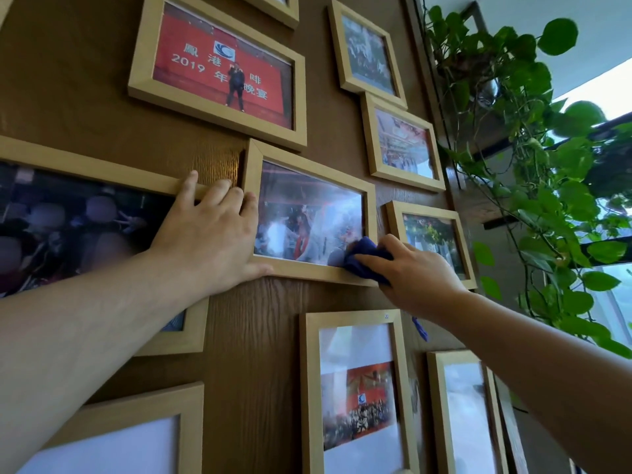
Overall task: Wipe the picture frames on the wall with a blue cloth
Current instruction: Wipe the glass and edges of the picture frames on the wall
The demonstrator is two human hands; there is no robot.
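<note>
Several light wooden picture frames hang on a brown wood-grain wall (249, 336). The middle frame (309, 172) holds a glossy photo. My left hand (212, 234) grips its left edge, fingers over the side and thumb under the bottom rail. My right hand (413, 268) is shut on a bunched blue cloth (362, 260), pressed against the frame's lower right corner. A strip of the cloth (420, 328) dangles below my wrist.
A frame with a red banner photo (219, 73) hangs above; a large dark photo frame (85, 165) sits left. Small frames (403, 145) (432, 241) hang to the right, others (355, 395) below. A trailing green plant (533, 159) hangs on shelves at the right.
</note>
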